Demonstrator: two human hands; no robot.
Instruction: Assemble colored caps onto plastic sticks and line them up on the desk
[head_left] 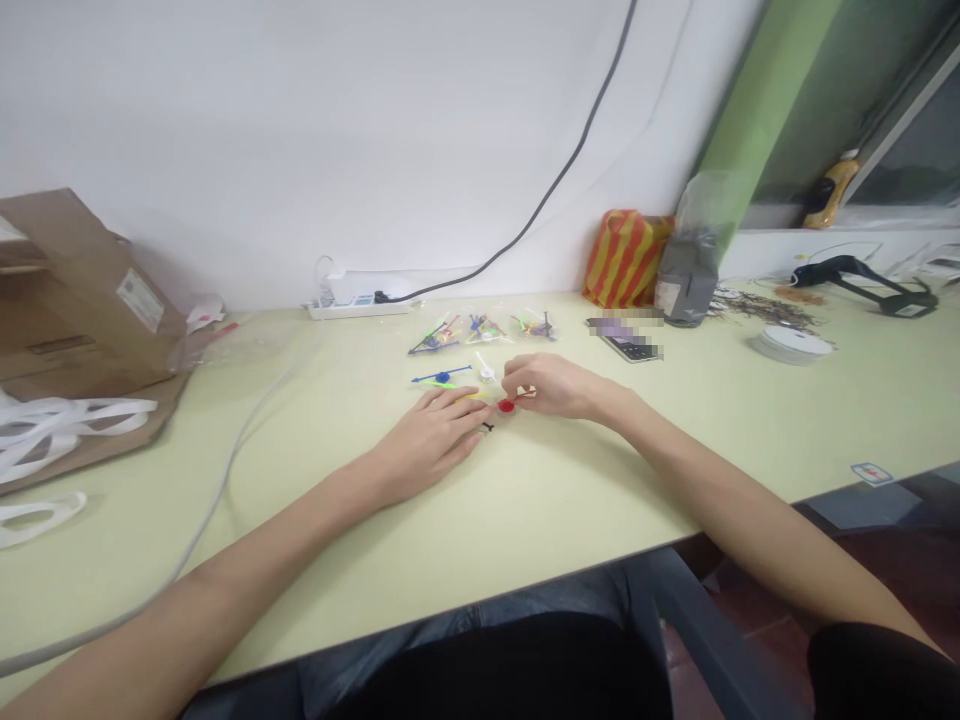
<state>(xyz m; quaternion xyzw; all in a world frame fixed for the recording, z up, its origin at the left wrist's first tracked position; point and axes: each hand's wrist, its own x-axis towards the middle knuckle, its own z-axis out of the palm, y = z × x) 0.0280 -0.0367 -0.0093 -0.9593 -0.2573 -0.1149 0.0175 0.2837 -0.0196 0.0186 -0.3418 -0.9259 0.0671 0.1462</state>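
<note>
Both forearms reach forward across the pale green table (525,500), the hands meeting near its middle. The left hand (431,440) lies palm down, fingers flat and spread over a thin yellow piece (472,396), gripping nothing. The right hand (551,385) curls inward, its fingertips pinched on a small red plastic piece (508,405) (round-headed, resting on the table just beside the left fingertips). A blue piece (442,377) and a white one (485,368) lie just beyond the hands; small clear bags of coloured pieces (484,328) sit farther back. Bare tabletop stretches toward the near edge; a cardboard box (75,310) stands well left.
</note>
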